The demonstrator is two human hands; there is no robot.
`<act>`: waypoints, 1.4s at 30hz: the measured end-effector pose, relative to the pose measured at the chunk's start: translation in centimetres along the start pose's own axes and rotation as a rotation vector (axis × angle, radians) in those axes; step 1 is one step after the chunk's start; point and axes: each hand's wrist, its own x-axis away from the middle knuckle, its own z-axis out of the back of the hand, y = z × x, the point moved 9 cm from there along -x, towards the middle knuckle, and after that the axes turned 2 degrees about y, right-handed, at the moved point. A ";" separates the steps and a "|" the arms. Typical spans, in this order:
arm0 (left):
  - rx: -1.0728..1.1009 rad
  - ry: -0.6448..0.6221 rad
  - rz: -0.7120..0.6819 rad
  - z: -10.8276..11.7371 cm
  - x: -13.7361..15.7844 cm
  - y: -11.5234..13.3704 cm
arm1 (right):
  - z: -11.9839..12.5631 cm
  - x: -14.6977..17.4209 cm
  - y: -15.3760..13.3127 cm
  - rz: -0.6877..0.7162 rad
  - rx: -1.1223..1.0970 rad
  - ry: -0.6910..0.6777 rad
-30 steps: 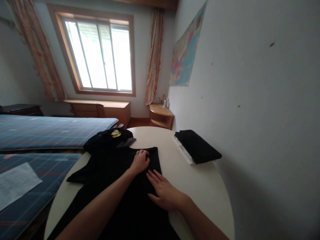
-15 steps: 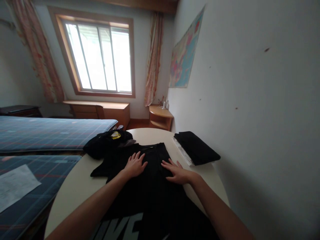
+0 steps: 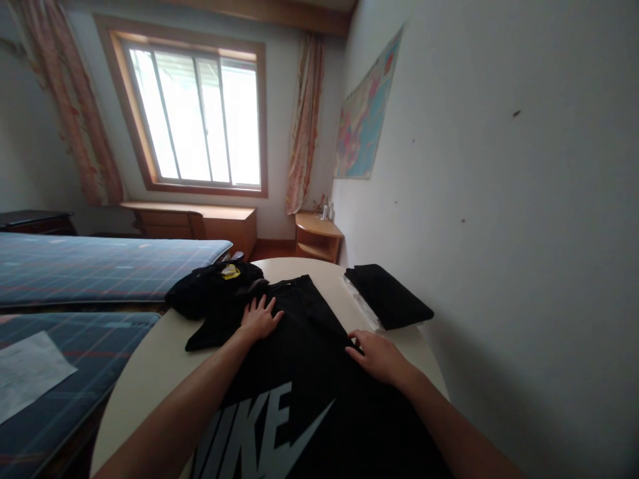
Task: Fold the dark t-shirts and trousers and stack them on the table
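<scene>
A black T-shirt [image 3: 309, 359] with large grey lettering and a swoosh is spread over the round table, its collar toward the far side. My left hand [image 3: 260, 318] lies flat on its upper left part, fingers spread. At the shirt's right edge, my right hand [image 3: 377, 354] has thumb and fingers bent together on the cloth, pinching it. The right side near the shoulder looks turned inward, with a straight edge. Beyond my left hand, a crumpled black bundle [image 3: 200, 289] with a yellow patch touches the shirt.
A folded black and white stack [image 3: 392, 296] lies on the cream round table [image 3: 134, 372], near the wall at right. Plaid mattresses [image 3: 114, 266] stand to the left, one with a paper sheet [image 3: 32, 372]. Behind are a wooden desk [image 3: 229, 216] and a corner shelf [image 3: 319, 229].
My right hand has moved right to the shirt's edge and its fingers have closed. My left hand has shifted slightly left. The shirt's right shoulder has turned inward, and more of the print shows.
</scene>
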 end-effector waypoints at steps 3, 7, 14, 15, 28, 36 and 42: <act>-0.012 0.085 -0.089 1.7 0.6 2.2 | -0.1 1.2 2.3 -0.101 0.003 -0.019; 0.018 0.091 -0.362 3.3 2.5 8.3 | -0.5 2.4 4.6 -0.163 -0.014 -0.084; -0.003 -0.004 -0.572 3.4 4.6 15.0 | -0.5 4.1 5.2 -0.165 -0.041 -0.135; 0.000 -0.004 -0.555 3.4 4.6 15.0 | -0.2 4.3 4.9 -0.156 -0.063 -0.129; 0.120 0.019 -0.336 3.0 5.0 11.0 | 0.1 10.6 -4.4 0.066 -0.477 -0.768; 0.207 0.093 -0.330 1.7 6.4 10.3 | -3.3 10.3 -5.2 0.032 -0.421 -0.858; 0.207 0.098 -0.270 0.6 5.0 9.0 | -0.8 5.8 -6.4 0.290 -0.226 -0.183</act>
